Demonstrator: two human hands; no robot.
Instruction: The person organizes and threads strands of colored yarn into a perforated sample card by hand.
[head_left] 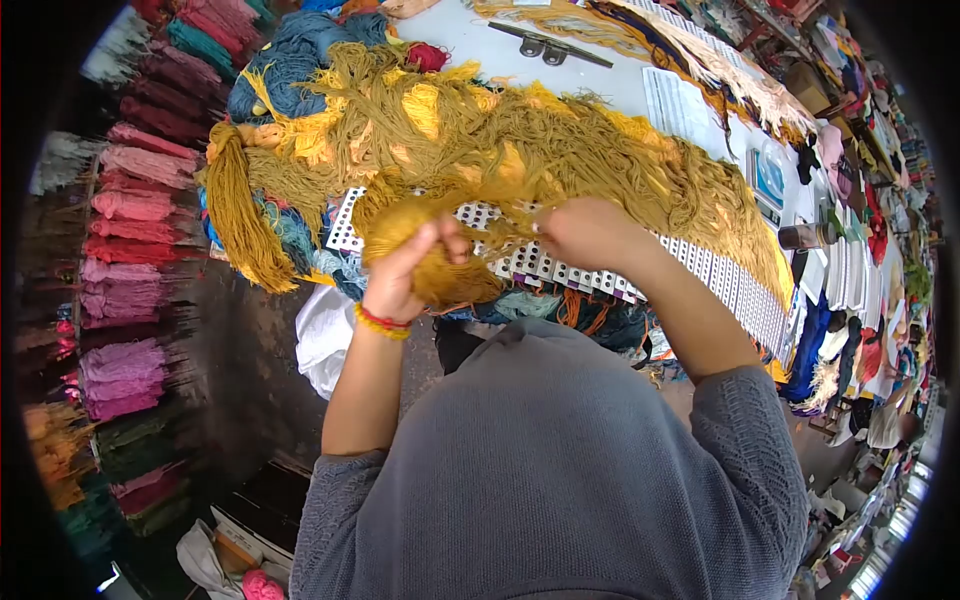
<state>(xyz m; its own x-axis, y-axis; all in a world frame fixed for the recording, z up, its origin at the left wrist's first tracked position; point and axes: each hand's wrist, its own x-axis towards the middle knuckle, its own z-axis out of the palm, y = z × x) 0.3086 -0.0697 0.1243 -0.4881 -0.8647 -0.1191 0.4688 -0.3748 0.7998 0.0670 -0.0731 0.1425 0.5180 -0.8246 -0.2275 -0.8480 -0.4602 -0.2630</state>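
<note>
A bundle of golden-brown yarn is in my left hand, whose fingers curl round it near the front edge of the table. Strands stretch from the bundle towards my right hand, which is closed on them at the right. Behind both hands lies a wide heap of olive and yellow yarn. White strips with rows of dark holes run beneath and in front of the heap. At the heap's left end, an olive-gold skein hangs over the edge.
Blue yarn sits at the table's back left. A black bar with two round parts lies on the white tabletop. Paper sheets and a glass are at the right. Pink and red skeins hang far left.
</note>
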